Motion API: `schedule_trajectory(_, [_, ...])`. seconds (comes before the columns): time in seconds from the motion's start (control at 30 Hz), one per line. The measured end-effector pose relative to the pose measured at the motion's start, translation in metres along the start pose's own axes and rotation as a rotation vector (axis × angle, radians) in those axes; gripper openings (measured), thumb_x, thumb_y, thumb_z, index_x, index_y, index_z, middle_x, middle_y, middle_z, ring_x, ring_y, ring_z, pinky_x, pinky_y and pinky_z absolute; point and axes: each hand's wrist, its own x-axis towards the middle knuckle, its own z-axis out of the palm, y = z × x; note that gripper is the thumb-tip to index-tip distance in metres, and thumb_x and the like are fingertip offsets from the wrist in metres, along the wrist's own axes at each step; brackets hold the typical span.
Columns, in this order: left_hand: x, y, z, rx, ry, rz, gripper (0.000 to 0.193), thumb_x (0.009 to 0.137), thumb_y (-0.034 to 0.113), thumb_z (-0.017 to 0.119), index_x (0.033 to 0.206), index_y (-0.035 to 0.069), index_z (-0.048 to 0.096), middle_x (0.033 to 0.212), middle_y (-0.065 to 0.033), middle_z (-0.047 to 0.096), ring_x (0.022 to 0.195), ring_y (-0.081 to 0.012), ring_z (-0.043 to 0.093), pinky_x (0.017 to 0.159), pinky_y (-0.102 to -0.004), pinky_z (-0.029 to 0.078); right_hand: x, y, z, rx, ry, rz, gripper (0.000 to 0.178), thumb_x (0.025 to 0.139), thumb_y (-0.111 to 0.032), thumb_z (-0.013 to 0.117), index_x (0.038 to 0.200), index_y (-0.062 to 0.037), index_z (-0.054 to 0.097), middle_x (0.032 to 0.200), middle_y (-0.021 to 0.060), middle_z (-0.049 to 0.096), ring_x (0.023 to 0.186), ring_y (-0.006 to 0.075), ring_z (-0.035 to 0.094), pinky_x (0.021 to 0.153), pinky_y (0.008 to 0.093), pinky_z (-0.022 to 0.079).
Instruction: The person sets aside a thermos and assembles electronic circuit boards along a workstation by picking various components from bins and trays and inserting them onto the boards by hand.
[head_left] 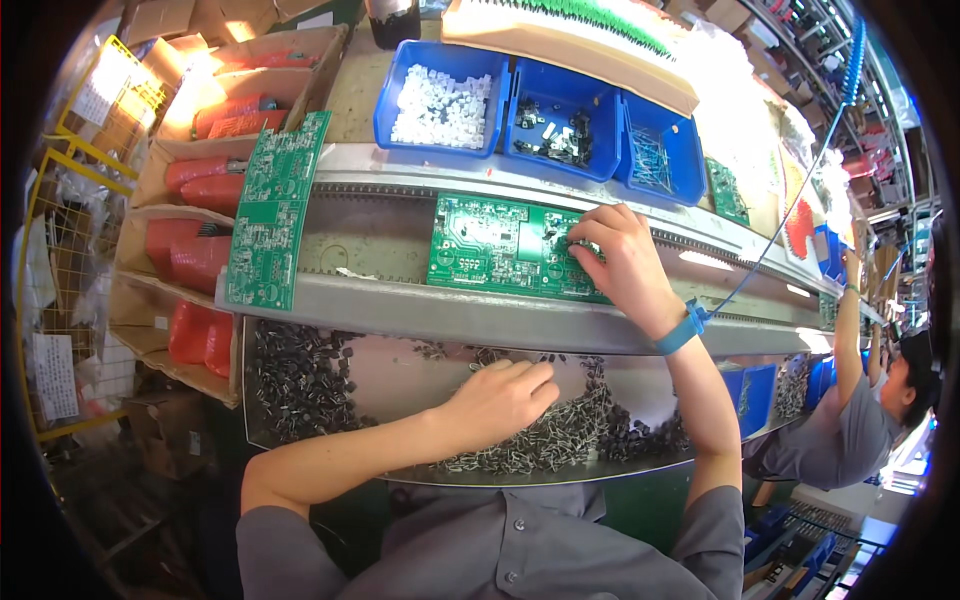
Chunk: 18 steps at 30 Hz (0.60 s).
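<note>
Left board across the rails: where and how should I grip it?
Probably pinch the left board midway along both long edges, from above: it is thin and bridges both rails, so its right edge likely has open space beneath, and edge contact should spare its face.

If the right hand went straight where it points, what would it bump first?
Most likely the green board beneath the right hand. They may be touching already; depth is hard to tell here.
</note>
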Motion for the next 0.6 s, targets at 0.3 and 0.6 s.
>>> schedule_trajectory(0.3, [0.002,0.001,-0.008,-0.204,-0.020,-0.021,0.018,0.076,0.004,0.060,0.094,0.003,0.057,0.090,-0.0096,0.055,0.083,-0.0271,0.060,0.068,-0.0357,0.051,-0.014,-0.018,-0.008,-0.162,0.042,-0.048,0.024,0.073,-0.006,0.068,0.097,-0.0058,0.063,0.099,0.0078,0.059,0.096,0.0273,0.052,0.081,0.0380,0.040])
schedule_trajectory(0.6, [0.020,-0.024,-0.067,-0.245,0.244,-0.178,0.019,0.075,-0.007,0.063,0.091,0.002,0.064,0.094,-0.0108,0.060,0.082,-0.0282,0.061,0.070,-0.0339,0.051,-0.156,-0.044,-0.071,0.078,-0.247,0.467,0.021,0.071,-0.003,0.067,0.091,-0.0034,0.062,0.081,0.0137,0.059,0.079,0.0343,0.058,0.070,0.0411,0.047])
